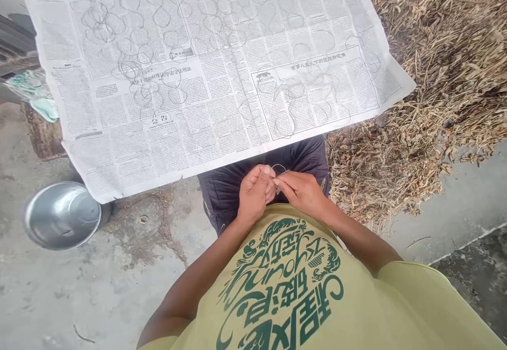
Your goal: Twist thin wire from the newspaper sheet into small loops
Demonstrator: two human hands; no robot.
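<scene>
Strand [279, 165], thin, pale and wire-like, is located between your two hands in the head view, arching in a small loop above the fingertips. It lies over your dark trousers [219, 197], near the closest edge of the newspaper [130, 154]. Your left hand [257, 185] pinches the strand between thumb and curled fingers; your right hand [303, 190] appears to pinch it too, thumb and forefinger meeting the left fingertips. Anything else gripped there is too small to tell.

Caution: a strand this fine is likely springy. If either pinch loosens, it may slip, uncurl or drop into the trouser folds. An uneven pull could kink the loop. A raised knee or a gust of wind could lift the newspaper and scatter or tangle the pieces on it.

Materials: the newspaper is matte, printed and lightly creased. Thin grey loops [285, 125] rest on it, many waisted like a figure eight, some overlapping. To the left, a round metal bowl [63, 215] shows a smooth, reflective inner wall above stained grey concrete [130, 297]. To the right, dry plant matter [435, 75] forms a coarse, brittle-looking heap.
</scene>
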